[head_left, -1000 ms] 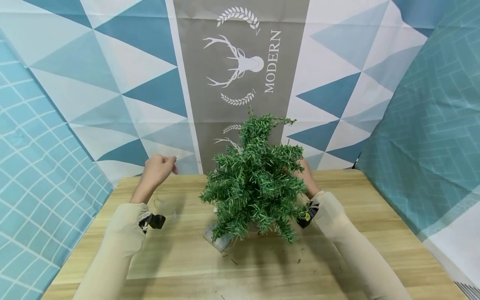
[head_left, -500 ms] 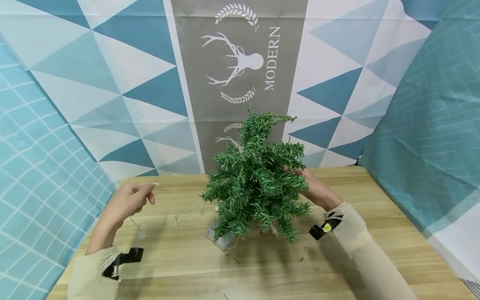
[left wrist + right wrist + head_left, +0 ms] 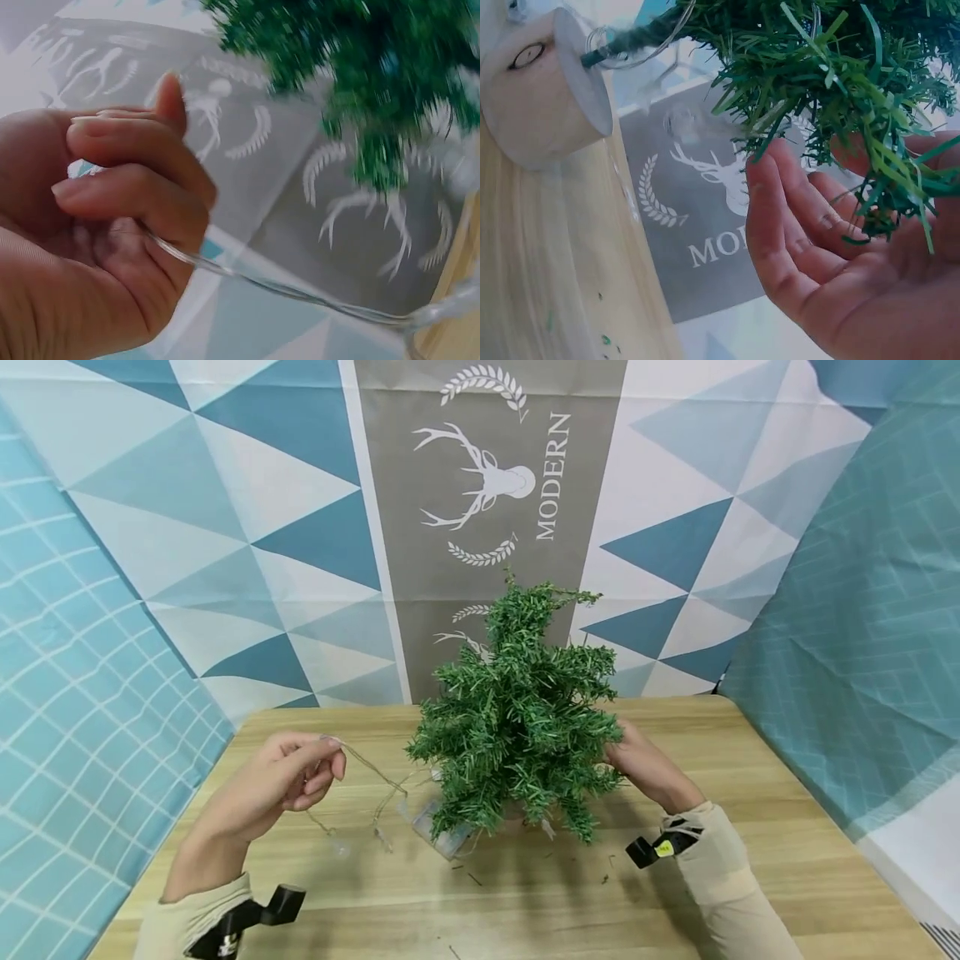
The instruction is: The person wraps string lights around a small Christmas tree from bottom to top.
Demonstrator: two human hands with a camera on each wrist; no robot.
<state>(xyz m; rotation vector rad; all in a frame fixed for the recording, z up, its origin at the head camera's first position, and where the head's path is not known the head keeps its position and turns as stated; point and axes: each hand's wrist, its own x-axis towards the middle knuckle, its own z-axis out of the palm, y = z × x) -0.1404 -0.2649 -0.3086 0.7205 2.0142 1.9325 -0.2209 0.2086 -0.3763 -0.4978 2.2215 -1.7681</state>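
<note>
A small artificial Christmas tree (image 3: 517, 710) stands upright near the table's middle, its round wooden base (image 3: 547, 90) showing in the right wrist view. Thin clear string lights (image 3: 371, 767) trail from the tree's left side. My left hand (image 3: 281, 781) pinches their wire, and in the left wrist view the wire (image 3: 285, 289) comes out from among the curled fingers. On the tree's right, my right hand (image 3: 651, 764) reaches in against the branches. Its fingers (image 3: 769, 217) are loosely bent under a drooping branch (image 3: 874, 150), touching the needles; the leaves partly hide them.
A flat clear box (image 3: 442, 833) lies on the wooden table (image 3: 360, 910) at the tree's lower left. Bits of fallen needles (image 3: 475, 879) are scattered in front. A patterned cloth (image 3: 300, 527) hangs behind the table.
My left hand has come down and toward me from beside the back edge, drawing the string lights along. My right hand has shifted slightly outward, toward me, at the tree's right side.
</note>
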